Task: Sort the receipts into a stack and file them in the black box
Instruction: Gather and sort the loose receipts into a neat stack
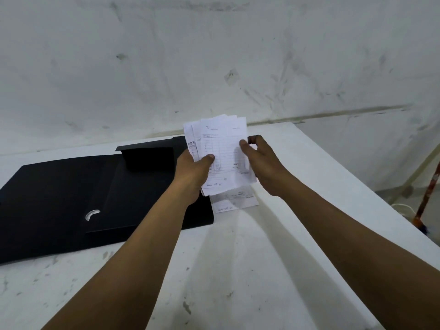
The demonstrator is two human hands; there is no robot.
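Receipts (221, 153) held upright, fanned, above tabletop (262, 258). Left hand (194, 171) thumb pinches stack; right hand (260, 160) fingers press its edge, probably squaring. One receipt (234, 201) lies beside open black box (71, 198).

A: What's behind the bench (273, 270)?
B: A pale wall (214, 55), scuffed with grey marks and smudges, close against the far edge.
A: And the bench?
B: White, matte, speckled with small dark stains.
A: Anything to the right?
B: Grey floor (395, 196), with a rusty orange pole (428, 194) leaning there. Light is soft and even.
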